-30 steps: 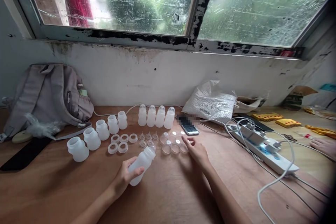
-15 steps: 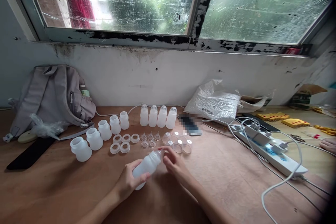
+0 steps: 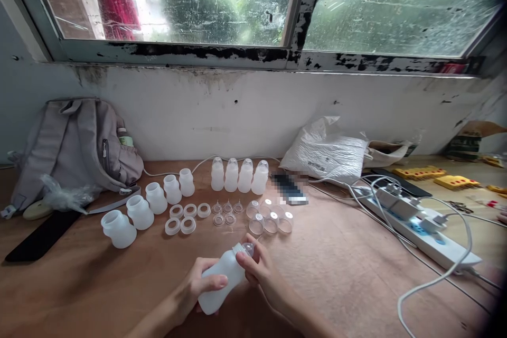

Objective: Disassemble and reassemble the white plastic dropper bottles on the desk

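Note:
My left hand [image 3: 204,282] is wrapped round the body of a frosted white baby bottle [image 3: 224,277], tilted with its top to the upper right. At that top, the fingers of my right hand [image 3: 255,264] are closed on the collar below a clear nipple [image 3: 248,248]. Beyond my hands lie several white collar rings [image 3: 188,225], several clear nipples [image 3: 218,219] and several clear dome caps [image 3: 270,225]. Open bottle bodies [image 3: 119,229] stand in a slanting row to the left. Capped bottles [image 3: 245,175] stand upright at the back.
On the left sit a grey backpack [image 3: 83,142] and a black flat object [image 3: 43,237]. A partly blurred phone [image 3: 289,188] and a silvery plastic bag [image 3: 327,153] lie near the wall. A power strip [image 3: 428,243] with looping white cables [image 3: 428,282] occupies the right. Yellow pieces [image 3: 420,172] lie beyond.
The bottle has come a little lower and nearer to me. My right hand has moved from the nipple's tip to grip round the collar. The co-worker's hand at the right edge has mostly left view.

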Demonstrator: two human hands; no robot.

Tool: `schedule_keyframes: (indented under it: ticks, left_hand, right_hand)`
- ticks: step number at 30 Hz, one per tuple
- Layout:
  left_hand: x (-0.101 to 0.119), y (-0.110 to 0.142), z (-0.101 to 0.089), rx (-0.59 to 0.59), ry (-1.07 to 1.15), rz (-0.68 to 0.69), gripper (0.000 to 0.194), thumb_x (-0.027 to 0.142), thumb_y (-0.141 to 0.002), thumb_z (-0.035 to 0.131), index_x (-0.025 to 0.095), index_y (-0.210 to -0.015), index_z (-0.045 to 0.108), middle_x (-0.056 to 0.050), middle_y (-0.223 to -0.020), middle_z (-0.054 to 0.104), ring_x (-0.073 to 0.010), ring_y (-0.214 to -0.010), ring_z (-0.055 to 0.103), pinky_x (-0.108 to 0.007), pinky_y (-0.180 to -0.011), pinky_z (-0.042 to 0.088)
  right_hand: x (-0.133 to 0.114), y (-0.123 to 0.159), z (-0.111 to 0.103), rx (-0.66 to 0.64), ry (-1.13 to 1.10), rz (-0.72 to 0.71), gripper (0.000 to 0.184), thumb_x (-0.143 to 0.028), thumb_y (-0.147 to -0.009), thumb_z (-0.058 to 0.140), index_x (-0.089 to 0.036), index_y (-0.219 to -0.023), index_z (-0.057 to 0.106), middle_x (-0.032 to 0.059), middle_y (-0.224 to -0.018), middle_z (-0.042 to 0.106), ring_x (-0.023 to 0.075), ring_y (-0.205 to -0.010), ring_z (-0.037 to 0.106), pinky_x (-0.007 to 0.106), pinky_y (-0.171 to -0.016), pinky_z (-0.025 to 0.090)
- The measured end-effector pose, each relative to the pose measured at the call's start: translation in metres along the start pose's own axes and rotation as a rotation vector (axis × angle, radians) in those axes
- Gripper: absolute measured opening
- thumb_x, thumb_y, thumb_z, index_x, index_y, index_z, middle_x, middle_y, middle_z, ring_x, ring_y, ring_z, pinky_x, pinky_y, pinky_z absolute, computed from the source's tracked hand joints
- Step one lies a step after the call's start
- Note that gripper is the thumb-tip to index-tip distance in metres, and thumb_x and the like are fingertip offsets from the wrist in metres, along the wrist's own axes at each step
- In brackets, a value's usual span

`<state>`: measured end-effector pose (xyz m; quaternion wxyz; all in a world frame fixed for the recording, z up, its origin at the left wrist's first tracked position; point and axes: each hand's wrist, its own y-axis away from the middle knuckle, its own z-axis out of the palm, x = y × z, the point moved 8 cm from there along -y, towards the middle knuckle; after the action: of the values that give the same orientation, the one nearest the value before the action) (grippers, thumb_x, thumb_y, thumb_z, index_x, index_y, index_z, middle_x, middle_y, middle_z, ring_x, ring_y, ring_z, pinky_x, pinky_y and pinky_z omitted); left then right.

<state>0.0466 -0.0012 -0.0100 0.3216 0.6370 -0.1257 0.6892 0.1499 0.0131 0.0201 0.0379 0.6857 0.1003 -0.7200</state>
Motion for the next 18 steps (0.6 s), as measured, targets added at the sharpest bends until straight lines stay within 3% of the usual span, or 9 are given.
schedule_keyframes:
  ticks: [4,10,15,18]
  left_hand:
    - [0.000,0.000,0.001,-0.031,0.049,-0.035,0.038,0.044,-0.064,0.057,0.009,-0.080,0.056,-0.003,-0.058,0.057,-0.0075,-0.037,0.048,-0.014,-0.028,0.022]
    - [-0.007,-0.002,0.002,-0.083,0.138,-0.088,0.038,0.043,-0.065,0.055,0.009,-0.081,0.056,-0.004,-0.059,0.059,-0.0070,-0.033,0.046,-0.015,-0.025,0.018]
    - [-0.036,-0.001,0.006,-0.166,0.456,-0.308,0.055,0.054,-0.069,0.040,0.004,-0.083,0.058,-0.004,-0.048,0.055,-0.0085,-0.027,0.043,-0.019,-0.024,0.013]
    - [-0.038,0.000,0.005,-0.193,0.592,-0.313,0.061,0.056,-0.071,0.035,0.002,-0.086,0.059,-0.004,-0.047,0.053,-0.0092,-0.026,0.042,-0.020,-0.025,0.015]
  right_hand:
    - [0.008,0.000,0.008,-0.110,-0.174,0.128,0.035,-0.047,-0.071,0.058,-0.021,-0.069,0.034,-0.0072,-0.057,0.031,0.0046,-0.043,0.020,0.020,-0.039,0.013]
    - [0.011,0.002,0.008,-0.095,-0.235,0.178,0.035,-0.044,-0.071,0.060,-0.021,-0.070,0.034,-0.0087,-0.054,0.030,0.0033,-0.041,0.019,0.021,-0.038,0.011]
    - [0.003,0.002,0.014,-0.217,-0.265,0.146,0.032,-0.042,-0.069,0.063,-0.020,-0.083,0.043,-0.0053,-0.060,0.044,0.0048,-0.045,0.038,0.020,-0.041,0.015]
    - [0.000,0.001,0.014,-0.296,-0.308,0.139,0.048,-0.040,-0.063,0.067,-0.024,-0.102,0.043,-0.0011,-0.075,0.051,0.0084,-0.055,0.046,0.019,-0.042,0.020]
